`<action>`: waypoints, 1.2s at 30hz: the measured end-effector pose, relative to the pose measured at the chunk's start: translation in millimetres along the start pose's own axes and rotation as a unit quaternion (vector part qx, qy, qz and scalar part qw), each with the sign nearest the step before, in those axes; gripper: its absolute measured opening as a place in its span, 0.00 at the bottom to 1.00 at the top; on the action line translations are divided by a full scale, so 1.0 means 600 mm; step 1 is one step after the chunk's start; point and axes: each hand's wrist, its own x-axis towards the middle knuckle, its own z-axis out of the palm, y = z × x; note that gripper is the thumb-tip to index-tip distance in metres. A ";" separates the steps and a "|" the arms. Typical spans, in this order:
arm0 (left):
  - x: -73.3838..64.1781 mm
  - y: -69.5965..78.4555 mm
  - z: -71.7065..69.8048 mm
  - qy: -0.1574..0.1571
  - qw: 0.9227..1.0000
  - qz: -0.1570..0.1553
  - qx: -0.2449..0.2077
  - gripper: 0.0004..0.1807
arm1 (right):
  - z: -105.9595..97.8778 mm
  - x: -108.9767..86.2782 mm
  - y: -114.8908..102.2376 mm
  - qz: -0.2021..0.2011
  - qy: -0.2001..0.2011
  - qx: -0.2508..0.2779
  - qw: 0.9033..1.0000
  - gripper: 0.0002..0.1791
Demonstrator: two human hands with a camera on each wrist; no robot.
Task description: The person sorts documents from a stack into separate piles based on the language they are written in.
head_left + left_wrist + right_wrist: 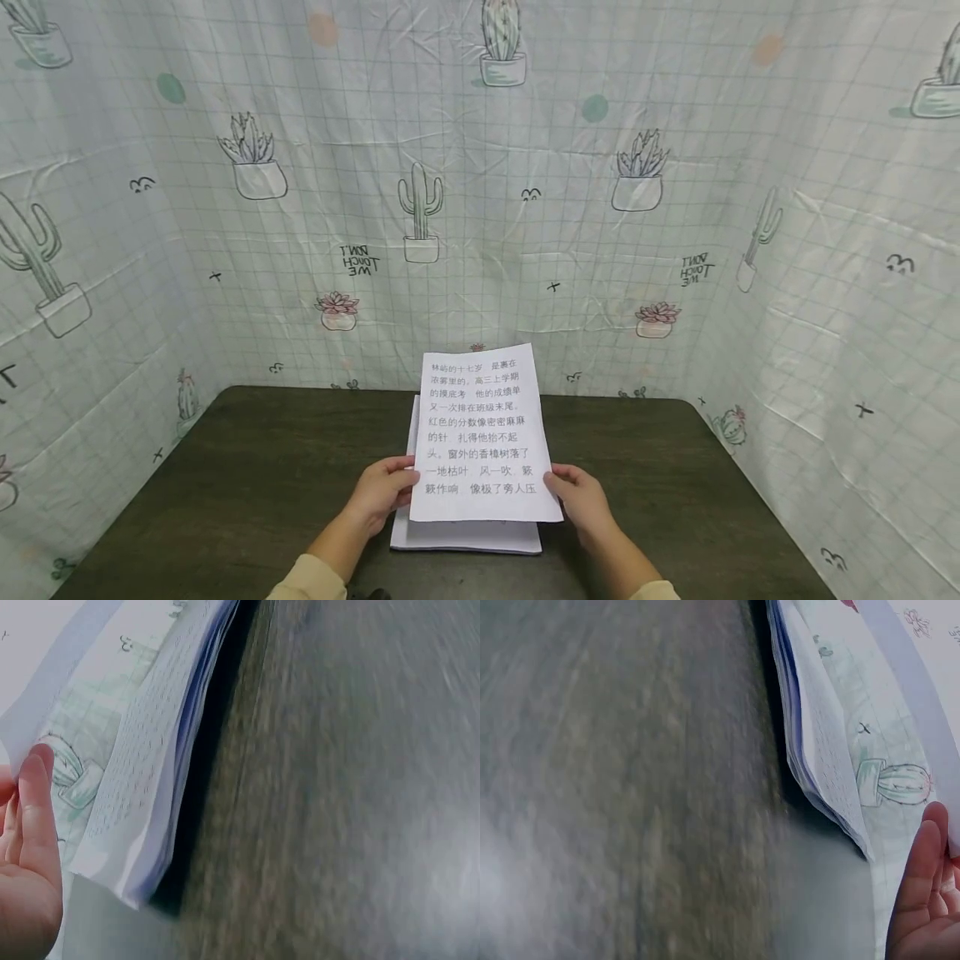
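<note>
A white sheet of paper (pixel 477 433) printed with Chinese text is held up, tilted toward me, above a paper stack (pixel 465 537). My left hand (pixel 381 493) pinches its left edge low down, thumb in front. On the opposite edge my right hand (pixel 581 500) does the same near the lower corner. The stack lies on the table, mostly hidden by the raised sheet in the head view. In the left wrist view the stack (pixel 142 765) shows printed text and several layered sheets, apart from the left hand (pixel 30 847). The right hand (pixel 930 892) grips the sheet's edge in the right wrist view.
A dark wood-grain table (pixel 285 450) spreads around the stack. Behind it and at both sides hangs a pale gridded curtain (pixel 480 292) with cactus drawings. A small dark object (pixel 378 594) shows at the bottom edge of the head view, too cut off to identify.
</note>
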 end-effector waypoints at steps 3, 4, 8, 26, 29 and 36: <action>0.002 0.002 0.008 0.002 1.000 -0.001 0.002 0.24 | -0.007 0.002 -0.001 -0.001 0.000 0.003 1.000 0.20; 0.002 0.002 0.010 0.002 1.000 -0.002 0.002 0.25 | -0.010 0.002 -0.001 -0.002 -0.001 0.003 1.000 0.20; 0.004 0.004 0.021 -0.004 1.000 -0.003 0.003 0.25 | -0.020 0.001 -0.002 0.006 -0.003 0.007 1.000 0.20; 0.017 0.018 0.100 -0.041 0.999 0.010 0.012 0.25 | -0.098 0.017 0.001 0.031 0.008 0.005 0.999 0.24; 0.018 0.022 0.114 -0.042 0.999 0.009 0.014 0.25 | -0.111 0.019 0.003 0.036 0.010 0.001 0.999 0.24; 0.020 0.028 0.145 -0.042 0.999 0.002 0.021 0.24 | -0.142 0.023 0.006 0.043 0.006 0.015 0.999 0.26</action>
